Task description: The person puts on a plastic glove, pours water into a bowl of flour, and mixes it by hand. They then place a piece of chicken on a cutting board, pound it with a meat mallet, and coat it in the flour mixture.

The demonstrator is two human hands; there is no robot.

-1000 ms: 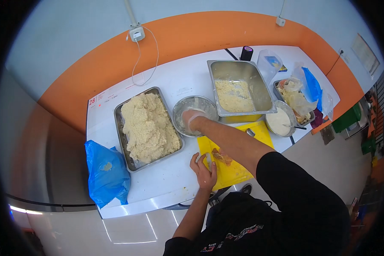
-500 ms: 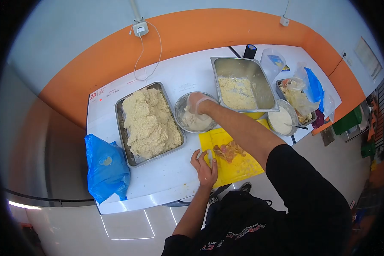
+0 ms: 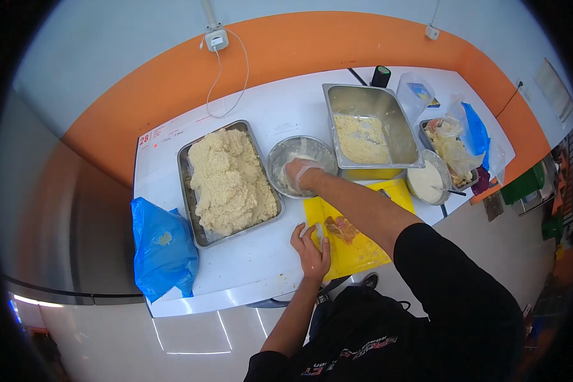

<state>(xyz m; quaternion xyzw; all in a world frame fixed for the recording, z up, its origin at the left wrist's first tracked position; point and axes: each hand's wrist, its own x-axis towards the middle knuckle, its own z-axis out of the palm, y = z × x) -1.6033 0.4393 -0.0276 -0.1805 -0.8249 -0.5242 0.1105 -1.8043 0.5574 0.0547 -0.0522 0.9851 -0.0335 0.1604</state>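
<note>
Right hand (image 3: pixel 298 172): gloved, curled inside round steel bowl (image 3: pixel 275 157); its hold could not be told.
Left hand (image 3: pixel 312 249): lay spread flat, empty, on yellow plastic board (image 3: pixel 358 258).
Care: gentle, even pressing seemed best.

1. The round steel bowl (image 3: pixel 277 155) is bare metal with a dull shine, smeared with pale wet paste.
2. The right hand (image 3: pixel 299 172) wears a thin, clear, filmy plastic glove.
3. The flat yellow cutting board (image 3: pixel 356 258) looks like smooth, matt plastic.
4. The wide shallow steel tray (image 3: pixel 186 184) holds a beige crumb heap (image 3: pixel 232 181) that looks dry, rough and grainy.
5. The deep rectangular steel pan (image 3: pixel 363 102) has brushed, faintly reflective walls.
6. The white tabletop (image 3: pixel 248 267) is smooth and glossy.
7. The blue bag (image 3: pixel 162 248) is crinkled, shiny plastic film.
</note>
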